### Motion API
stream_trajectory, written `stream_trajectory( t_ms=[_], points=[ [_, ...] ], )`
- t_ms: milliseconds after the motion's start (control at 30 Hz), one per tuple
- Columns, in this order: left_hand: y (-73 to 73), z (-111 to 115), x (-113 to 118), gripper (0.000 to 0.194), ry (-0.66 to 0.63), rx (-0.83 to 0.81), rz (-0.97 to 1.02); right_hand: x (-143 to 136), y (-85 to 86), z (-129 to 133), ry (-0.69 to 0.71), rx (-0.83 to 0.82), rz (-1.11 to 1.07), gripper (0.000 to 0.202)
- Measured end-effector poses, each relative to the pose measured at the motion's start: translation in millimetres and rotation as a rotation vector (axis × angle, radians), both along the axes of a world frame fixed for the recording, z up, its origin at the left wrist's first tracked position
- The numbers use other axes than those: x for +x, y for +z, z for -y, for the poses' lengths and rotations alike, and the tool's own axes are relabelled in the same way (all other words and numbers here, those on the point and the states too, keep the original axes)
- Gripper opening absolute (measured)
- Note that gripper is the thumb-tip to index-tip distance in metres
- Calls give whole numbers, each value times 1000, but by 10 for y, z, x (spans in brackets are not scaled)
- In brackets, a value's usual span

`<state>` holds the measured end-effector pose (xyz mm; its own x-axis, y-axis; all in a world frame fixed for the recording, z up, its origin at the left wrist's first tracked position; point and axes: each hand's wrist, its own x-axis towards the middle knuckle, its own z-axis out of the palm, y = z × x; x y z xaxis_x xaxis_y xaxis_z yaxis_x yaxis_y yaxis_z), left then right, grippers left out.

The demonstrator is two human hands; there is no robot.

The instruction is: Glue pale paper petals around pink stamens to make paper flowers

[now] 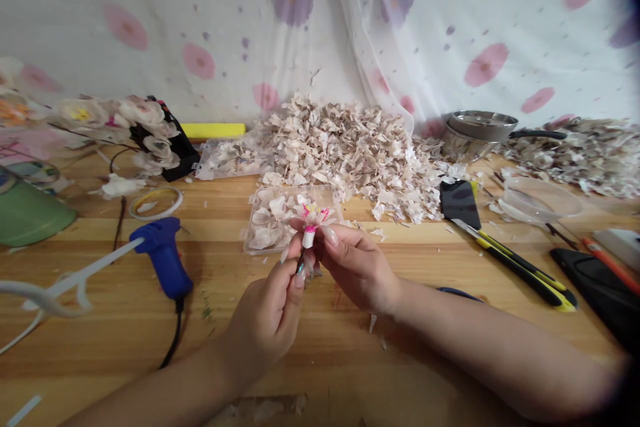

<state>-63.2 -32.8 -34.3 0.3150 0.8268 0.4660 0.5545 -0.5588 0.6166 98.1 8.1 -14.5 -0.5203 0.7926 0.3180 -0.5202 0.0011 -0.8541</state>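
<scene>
Over the middle of the table I hold a small handmade flower with pale petals and a pink and yellow centre. My left hand is closed round its thin dark stem, thumb on top. The fingers of my right hand pinch the flower at its base and petals from the right. Just behind it lies a clear plastic box of cream petals. Part of the stem is hidden by my fingers.
A blue glue gun with its white stick lies left, near a tape roll. Dried petals are heaped at the back. A yellow-black utility knife, a metal pan and a clear lid are right. Finished flowers stand back left.
</scene>
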Motion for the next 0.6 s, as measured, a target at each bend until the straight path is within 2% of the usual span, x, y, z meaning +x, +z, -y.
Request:
stream_trajectory(
  t_ms=[200,400,600],
  points=[
    [-22,-4,-2,25,-36,16,18,9,17,-7,-27,-2,93,34],
    [-32,-13,3,25,-22,7,9,2,7,5,-25,-33,15,30],
    [-81,-10,-20,22,-12,-7,48,9,16,0,-48,11,75,32]
  ],
)
